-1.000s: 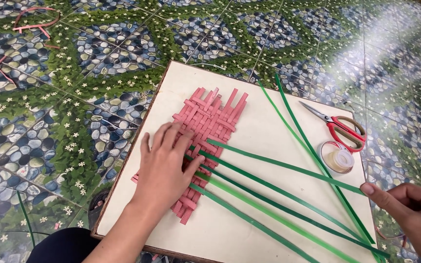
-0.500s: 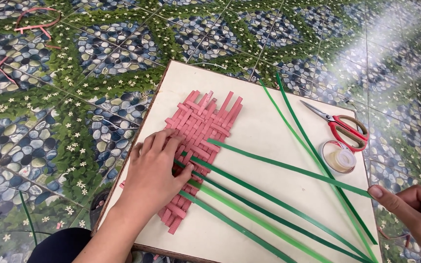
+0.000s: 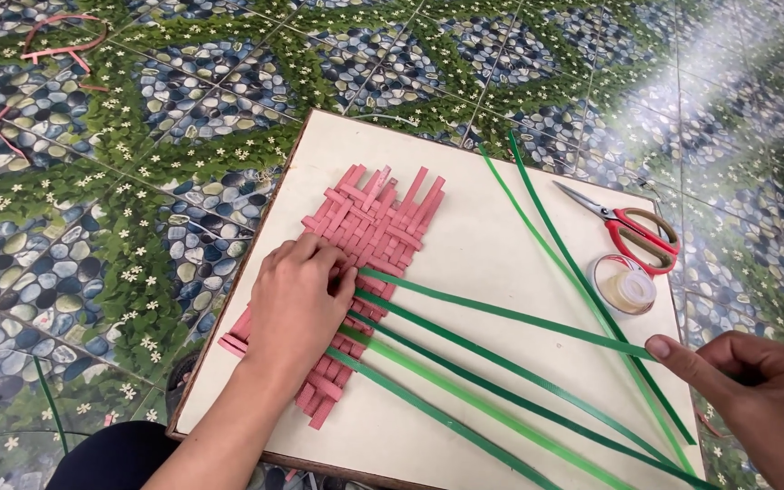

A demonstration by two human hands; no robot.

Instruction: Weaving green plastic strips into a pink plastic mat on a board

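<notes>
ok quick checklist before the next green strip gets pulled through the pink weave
1. Left hand pressing the pink woven mat flat on the board: ok.
2. Right hand has a grip on a strip: cannot tell, the thumb tip lies at the green strips but no pinch shows.
3. Strip ends tucked into the mat's edge: ok, four fan out from beside the left hand.
4. Strips crossing each other: not ok, two long loose ones cross over near the right hand.
5. Scissors and tape roll clear of the strips: ok.
</notes>
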